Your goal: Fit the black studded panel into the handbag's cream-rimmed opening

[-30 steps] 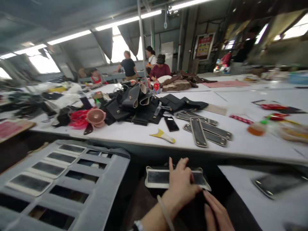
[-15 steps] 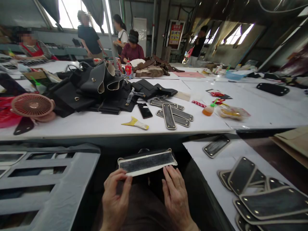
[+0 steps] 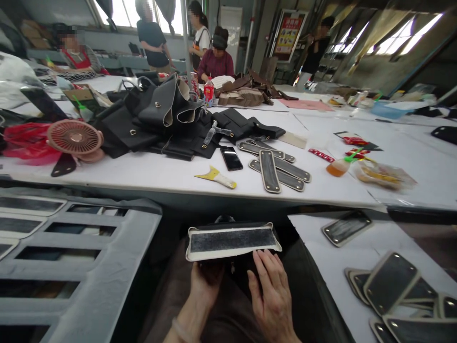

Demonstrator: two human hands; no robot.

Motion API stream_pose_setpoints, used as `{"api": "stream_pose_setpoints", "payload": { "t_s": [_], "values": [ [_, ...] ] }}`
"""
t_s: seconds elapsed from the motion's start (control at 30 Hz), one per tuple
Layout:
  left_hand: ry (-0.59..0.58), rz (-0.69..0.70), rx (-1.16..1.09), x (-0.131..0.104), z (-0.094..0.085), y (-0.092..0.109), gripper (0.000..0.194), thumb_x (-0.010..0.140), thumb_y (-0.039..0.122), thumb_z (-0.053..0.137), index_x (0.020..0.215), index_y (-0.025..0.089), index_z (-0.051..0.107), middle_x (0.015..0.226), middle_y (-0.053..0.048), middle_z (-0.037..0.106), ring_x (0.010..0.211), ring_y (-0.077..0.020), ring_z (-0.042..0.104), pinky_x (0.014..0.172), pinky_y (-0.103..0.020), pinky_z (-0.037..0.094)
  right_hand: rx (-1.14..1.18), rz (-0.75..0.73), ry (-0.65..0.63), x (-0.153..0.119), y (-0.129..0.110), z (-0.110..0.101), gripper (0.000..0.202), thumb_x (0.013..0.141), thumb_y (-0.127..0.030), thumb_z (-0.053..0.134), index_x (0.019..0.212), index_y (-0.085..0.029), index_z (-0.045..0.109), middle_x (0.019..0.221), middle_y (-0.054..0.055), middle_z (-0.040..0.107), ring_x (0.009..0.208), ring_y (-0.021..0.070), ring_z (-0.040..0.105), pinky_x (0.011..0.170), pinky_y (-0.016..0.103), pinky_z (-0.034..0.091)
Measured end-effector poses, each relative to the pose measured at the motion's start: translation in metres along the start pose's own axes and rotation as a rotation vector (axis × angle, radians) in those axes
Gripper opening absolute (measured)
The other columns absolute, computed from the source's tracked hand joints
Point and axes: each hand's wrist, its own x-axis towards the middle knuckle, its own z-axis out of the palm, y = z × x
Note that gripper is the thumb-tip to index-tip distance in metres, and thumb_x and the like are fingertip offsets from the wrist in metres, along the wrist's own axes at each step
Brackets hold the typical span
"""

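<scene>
In front of me, over my lap, a black leather bag is turned so that its long narrow base faces up, a dark panel with a cream border folded up at the corners. My left hand holds it from below at the near left side, with most fingers hidden behind and under it. My right hand is open, its fingers stretched out and the fingertips touching the near right edge of the cream border. On the sheet to the right lie several dark base plates with pale rims and small studs.
A grey slatted rack with cream-edged panels stands left. On the white table are black bags, a phone, a yellow-white tube, more studded plates, a glue bottle and a fan. Several people are beyond.
My left hand has gone from pinching the near left edge of the base to below the bag. My right hand stays by the near right edge. The view has swung left.
</scene>
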Motion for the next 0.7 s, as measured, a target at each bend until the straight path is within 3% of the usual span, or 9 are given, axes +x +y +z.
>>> {"api": "stream_pose_setpoints", "payload": {
  "t_s": [0.13,0.3,0.5,0.7],
  "values": [
    [0.014,0.063,-0.070,0.008,0.015,-0.006,0.031,0.088,0.034,0.051,0.114,0.021,0.061,0.097,-0.008,0.070,0.094,-0.0282,0.068,0.079,-0.039,0.056,0.021,-0.020,0.005,0.003,-0.004,0.002,0.055,0.096,-0.019,0.050,0.150,-0.015,0.035,0.131,0.015,0.057,0.125,0.0317,0.050,0.101,0.051,0.043],
    [-0.080,0.144,-0.151,0.011,0.025,-0.007,0.035,0.093,0.040,0.045,0.116,0.022,0.065,0.113,-0.007,0.071,0.107,-0.0300,0.065,0.090,-0.042,0.056,0.052,-0.039,-0.005,-0.001,-0.006,0.005,0.056,0.095,-0.017,0.052,0.149,-0.013,0.037,0.132,0.015,0.057,0.123,0.0321,0.051,0.104,0.052,0.042],
    [-0.103,0.133,-0.197,0.022,0.023,-0.011,0.038,0.096,0.042,0.040,0.106,0.018,0.067,0.109,-0.008,0.071,0.103,-0.0276,0.067,0.093,-0.040,0.054,0.076,-0.075,-0.014,0.000,-0.009,0.009,0.055,0.095,-0.018,0.052,0.148,-0.012,0.039,0.130,0.015,0.059,0.123,0.0318,0.052,0.103,0.051,0.042],
    [-0.113,0.073,-0.259,0.031,0.015,-0.015,0.032,0.093,0.038,0.047,0.109,0.018,0.066,0.105,-0.009,0.071,0.096,-0.0273,0.069,0.093,-0.041,0.053,0.113,-0.134,0.001,0.003,-0.016,0.016,0.053,0.095,-0.015,0.054,0.145,-0.008,0.042,0.128,0.017,0.059,0.123,0.0327,0.051,0.104,0.050,0.041]
  ]
}}
